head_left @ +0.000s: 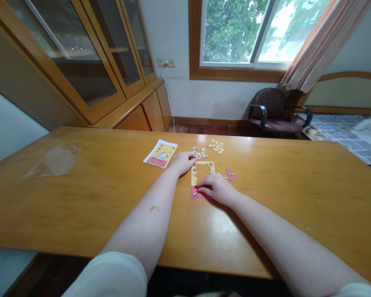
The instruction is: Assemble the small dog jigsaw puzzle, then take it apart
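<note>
Forearms are stretching across the glossy orange wooden table [80, 198], hands apart: the left hand [183, 161] is touching small pale loose jigsaw pieces [199, 153] just beyond its fingertips, grip unclear, while the right hand [216, 187], fingers down and clasping nothing, is pressing the yellow-and-pink rectangular puzzle frame [194, 178] lying between both hands, apparently filling its border, so a matching piece needs picking next.

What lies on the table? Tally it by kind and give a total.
Puzzle frame: 1
Heaps of loose pieces: 3
Picture card: 1
Clear plastic bag: 1
Total: 6
</note>
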`<action>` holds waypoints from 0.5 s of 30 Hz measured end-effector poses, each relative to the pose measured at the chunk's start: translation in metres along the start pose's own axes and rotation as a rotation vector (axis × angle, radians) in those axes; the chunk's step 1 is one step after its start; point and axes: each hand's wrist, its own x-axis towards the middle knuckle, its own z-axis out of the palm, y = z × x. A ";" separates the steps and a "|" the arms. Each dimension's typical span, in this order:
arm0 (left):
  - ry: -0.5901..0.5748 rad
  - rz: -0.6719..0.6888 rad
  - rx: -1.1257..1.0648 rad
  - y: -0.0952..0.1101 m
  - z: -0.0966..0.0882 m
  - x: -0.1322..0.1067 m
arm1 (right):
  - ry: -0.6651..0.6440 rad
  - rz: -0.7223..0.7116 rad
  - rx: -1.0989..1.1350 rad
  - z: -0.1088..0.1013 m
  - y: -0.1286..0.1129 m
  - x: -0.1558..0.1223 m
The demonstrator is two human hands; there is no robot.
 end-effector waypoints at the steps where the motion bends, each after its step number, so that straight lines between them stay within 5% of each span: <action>1: -0.001 -0.002 0.000 0.000 0.000 0.000 | -0.004 0.000 -0.004 0.000 0.000 0.000; 15: 0.002 0.002 -0.010 0.001 0.000 -0.001 | -0.016 -0.035 -0.113 -0.016 -0.006 -0.006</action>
